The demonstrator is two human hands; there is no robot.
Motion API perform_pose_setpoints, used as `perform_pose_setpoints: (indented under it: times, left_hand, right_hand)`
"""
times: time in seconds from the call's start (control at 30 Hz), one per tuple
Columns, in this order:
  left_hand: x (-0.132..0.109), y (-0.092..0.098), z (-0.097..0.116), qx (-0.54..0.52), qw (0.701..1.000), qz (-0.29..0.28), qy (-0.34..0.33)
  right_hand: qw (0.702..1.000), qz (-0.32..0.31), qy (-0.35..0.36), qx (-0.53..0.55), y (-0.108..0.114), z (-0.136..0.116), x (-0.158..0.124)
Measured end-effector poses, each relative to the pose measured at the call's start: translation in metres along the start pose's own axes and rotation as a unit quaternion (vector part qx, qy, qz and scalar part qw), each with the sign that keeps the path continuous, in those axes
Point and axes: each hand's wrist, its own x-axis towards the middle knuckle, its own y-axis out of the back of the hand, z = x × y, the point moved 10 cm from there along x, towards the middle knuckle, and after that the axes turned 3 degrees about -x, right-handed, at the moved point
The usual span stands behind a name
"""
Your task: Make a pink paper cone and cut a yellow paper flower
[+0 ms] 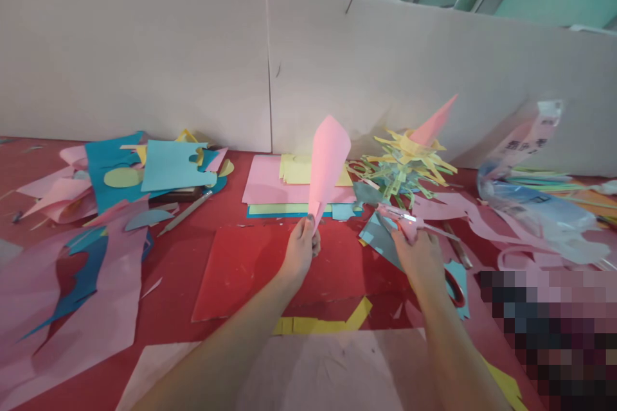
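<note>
My left hand pinches the narrow bottom end of a pink paper cone, held upright above the red board, wide end up. At the right, my right hand has its fingers closed around a small pink tool with a shiny metal strip, which looks like a stapler. Grey-blue paper scraps lie under and beside that hand. Near my right wrist shows the red handle of scissors, partly hidden by my arm. Behind the right hand stands a fringed yellow and green paper piece with a pink cone tip.
Pink and yellow paper sheets are stacked at the back middle. Cut papers and a pen lie left. A clear plastic bag and pink strips lie right. White panels border the table's back.
</note>
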Motion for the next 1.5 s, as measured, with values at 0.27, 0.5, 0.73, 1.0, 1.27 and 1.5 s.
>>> perform_pose_setpoints:
  times: [0.27, 0.5, 0.73, 1.0, 1.27, 1.5]
  left_hand:
    - [0.000, 0.000, -0.002, -0.011, 1.000, -0.009, 0.010]
    - [-0.005, -0.022, -0.012, -0.085, 0.987, -0.120, 0.068]
    - [-0.035, -0.056, -0.036, -0.052, 0.960, -0.216, 0.171]
    - [-0.049, -0.069, -0.035, -0.014, 0.948, -0.266, 0.173]
    - [-0.046, -0.067, -0.030, 0.022, 0.958, -0.252, 0.138]
    - [-0.040, -0.057, -0.020, 0.063, 0.973, -0.196, 0.103]
  right_hand:
    - [0.993, 0.107, 0.014, -0.056, 0.035, -0.007, -0.004]
    - [0.935, -0.048, -0.044, 0.350, 0.005, -0.039, -0.012]
    - [0.755, -0.261, -0.116, 0.591, -0.043, -0.073, -0.041]
    - [0.684, -0.313, -0.160, 0.639, -0.039, -0.078, -0.051]
    - [0.661, -0.295, -0.166, 0.669, -0.034, -0.081, -0.050]
    - [0.636, -0.291, -0.177, 0.692, -0.035, -0.084, -0.050]
